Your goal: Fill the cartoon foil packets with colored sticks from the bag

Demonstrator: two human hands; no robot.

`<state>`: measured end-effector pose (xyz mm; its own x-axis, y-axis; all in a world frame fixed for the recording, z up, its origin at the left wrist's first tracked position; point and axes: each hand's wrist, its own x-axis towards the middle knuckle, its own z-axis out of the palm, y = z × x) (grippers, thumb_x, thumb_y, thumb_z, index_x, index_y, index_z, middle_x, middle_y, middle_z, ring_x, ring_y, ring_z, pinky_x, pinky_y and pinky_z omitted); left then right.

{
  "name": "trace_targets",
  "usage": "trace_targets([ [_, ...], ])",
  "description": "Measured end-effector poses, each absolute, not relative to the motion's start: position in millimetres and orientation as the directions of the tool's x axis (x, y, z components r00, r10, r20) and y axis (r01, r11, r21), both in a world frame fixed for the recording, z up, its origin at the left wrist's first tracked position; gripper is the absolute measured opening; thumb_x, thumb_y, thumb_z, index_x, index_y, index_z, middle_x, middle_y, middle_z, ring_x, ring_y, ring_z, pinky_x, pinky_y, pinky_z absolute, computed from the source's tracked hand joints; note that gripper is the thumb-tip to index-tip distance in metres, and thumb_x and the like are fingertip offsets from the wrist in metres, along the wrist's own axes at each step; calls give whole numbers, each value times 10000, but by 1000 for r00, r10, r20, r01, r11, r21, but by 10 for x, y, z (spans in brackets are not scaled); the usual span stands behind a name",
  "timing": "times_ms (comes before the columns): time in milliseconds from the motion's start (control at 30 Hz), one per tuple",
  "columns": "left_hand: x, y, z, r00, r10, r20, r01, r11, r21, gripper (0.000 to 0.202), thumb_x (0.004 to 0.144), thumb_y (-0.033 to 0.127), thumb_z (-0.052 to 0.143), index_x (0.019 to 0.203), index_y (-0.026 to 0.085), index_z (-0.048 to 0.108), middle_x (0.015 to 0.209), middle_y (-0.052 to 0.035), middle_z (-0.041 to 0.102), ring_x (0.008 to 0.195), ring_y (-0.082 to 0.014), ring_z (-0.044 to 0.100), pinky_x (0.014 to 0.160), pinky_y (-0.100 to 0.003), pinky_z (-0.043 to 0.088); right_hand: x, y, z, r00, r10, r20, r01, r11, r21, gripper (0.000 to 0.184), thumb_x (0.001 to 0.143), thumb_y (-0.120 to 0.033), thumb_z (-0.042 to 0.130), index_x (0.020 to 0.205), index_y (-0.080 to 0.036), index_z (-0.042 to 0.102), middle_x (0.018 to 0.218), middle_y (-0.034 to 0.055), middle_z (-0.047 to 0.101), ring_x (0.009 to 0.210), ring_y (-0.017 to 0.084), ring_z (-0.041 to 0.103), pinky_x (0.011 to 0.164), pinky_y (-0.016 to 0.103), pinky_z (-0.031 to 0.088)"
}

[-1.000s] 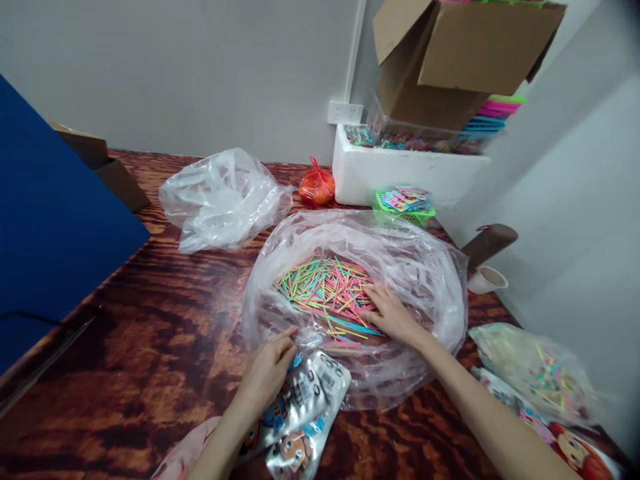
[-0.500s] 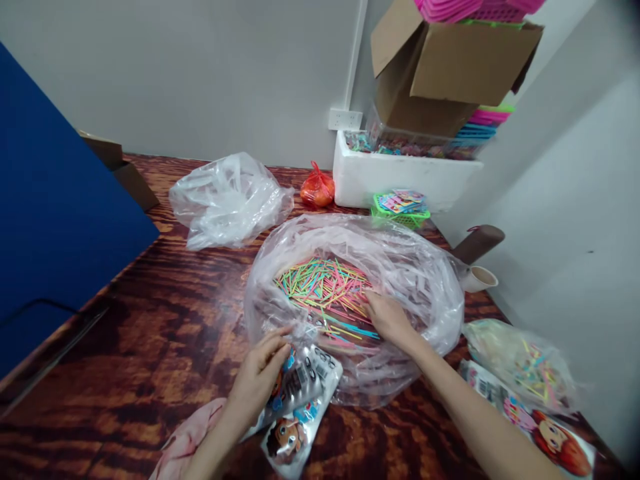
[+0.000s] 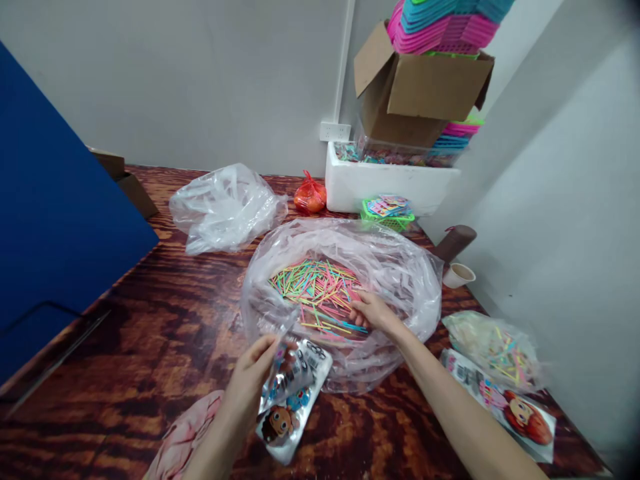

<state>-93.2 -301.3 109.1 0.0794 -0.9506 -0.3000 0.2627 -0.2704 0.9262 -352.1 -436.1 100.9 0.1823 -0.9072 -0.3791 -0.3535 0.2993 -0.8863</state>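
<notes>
A large clear plastic bag (image 3: 405, 267) lies spread open in front of me. Inside it is a heap of thin coloured sticks (image 3: 320, 287) in pink, green, yellow and blue. My right hand (image 3: 371, 311) reaches into the bag from the right, its fingers closed around a few pink sticks (image 3: 354, 293). At the bag's near edge, my left hand (image 3: 257, 363) pinches a clear-and-silver printed packet (image 3: 287, 375), which is tilted up. Beneath that lies another packet with a cartoon face (image 3: 280, 423), partly covered.
To the right are a stick-filled plastic bag (image 3: 500, 353), a red-haired cartoon packet (image 3: 525, 417) and a paper cup (image 3: 459, 275). Behind stand a white foam box (image 3: 390, 187), a green basket (image 3: 387, 220) and a red bag (image 3: 310, 195). A blue panel (image 3: 60, 220) borders the left.
My left hand has lifted the upper packet, which was lying flatter. My right hand has drawn back slightly toward me, with its fingers closed on sticks. The view has shifted.
</notes>
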Motion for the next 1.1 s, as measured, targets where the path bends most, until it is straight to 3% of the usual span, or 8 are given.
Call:
trace_targets([
  [200, -356, -2320, 724, 369, -854, -368, 178, -324, 929, 444, 559, 536, 821, 810, 194, 689, 803, -22, 691, 777, -208, 616, 708, -260, 513, -3541, -4004, 1202, 388, -891, -234, 229, 340, -912, 375, 694, -450, 751, 892, -186, 572, 606, -58, 534, 437, 54, 419, 410, 180, 294],
  [300, -123, -2399, 675, 571, -795, -205, -31, -270, 962, 527, 484, 603, 822, 784, 190, 689, 745, -22, 668, 765, -215, 601, 641, -245, 500, -3402, -3777, 1116, 369, -908, -198, 313, 322, -893, 371, 733, -463, 734, 943, -196, 586, 630, -49, 532, 469, 68, 432, 448, 201, 323],
  [400, -121, -2588, 756, 581, -809, -92, -151, -219, 964, 479, 594, 618, 756, 788, 188, 671, 667, 5, 610, 684, -173, 572, 575, -208, 457, -3262, -3554, 934, 295, -945, -139, 301, 230, -925, 319, 770, -476, 703, 881, -202, 584, 684, -21, 572, 563, 101, 492, 557, 234, 403],
  [567, -819, -2776, 1029, 282, -957, -71, -86, -99, 991, 374, 740, 532, 677, 874, 184, 702, 822, -40, 691, 817, -211, 630, 694, -250, 503, -3106, -3182, 695, 204, -979, -27, 148, 58, -987, 237, 863, -453, 591, 841, -218, 582, 764, 5, 600, 747, 157, 536, 734, 277, 422],
  [733, -1356, -2821, 1075, 183, -983, -11, -35, -18, 999, 315, 797, 481, 628, 831, 173, 680, 853, -52, 689, 859, -215, 622, 803, -276, 482, -3233, -3318, 782, 159, -987, -19, -119, 0, -993, 224, 927, -434, 446, 864, -233, 526, 721, -13, 555, 595, 146, 486, 590, 259, 392],
  [867, -1328, -2770, 963, 222, -966, -130, 76, -116, 990, 310, 786, 480, 655, 792, 171, 640, 775, -23, 661, 764, -176, 598, 733, -244, 474, -3393, -3923, 904, 101, -995, 27, -764, -94, -639, 143, 939, -220, 383, 909, -207, 522, 927, 68, 634, 890, 205, 583, 784, 290, 414],
  [933, -1273, -2718, 917, 224, -962, -154, 87, -138, 987, 310, 784, 479, 667, 781, 170, 645, 764, -19, 658, 757, -169, 593, 722, -232, 468, -3381, -4165, 882, 75, -997, -17, -863, -56, -502, 155, 912, -137, 403, 945, -182, 547, 1030, 120, 637, 1010, 236, 586, 849, 320, 396],
  [1100, -1131, -2617, 845, 242, -949, -203, 80, -189, 979, 325, 775, 494, 676, 775, 170, 658, 761, -15, 653, 769, -178, 590, 716, -229, 459, -3257, -4350, 731, 65, -994, -88, -867, -13, -498, 188, 867, -54, 434, 970, -130, 572, 1108, 194, 619, 1063, 289, 595, 902, 405, 383],
])
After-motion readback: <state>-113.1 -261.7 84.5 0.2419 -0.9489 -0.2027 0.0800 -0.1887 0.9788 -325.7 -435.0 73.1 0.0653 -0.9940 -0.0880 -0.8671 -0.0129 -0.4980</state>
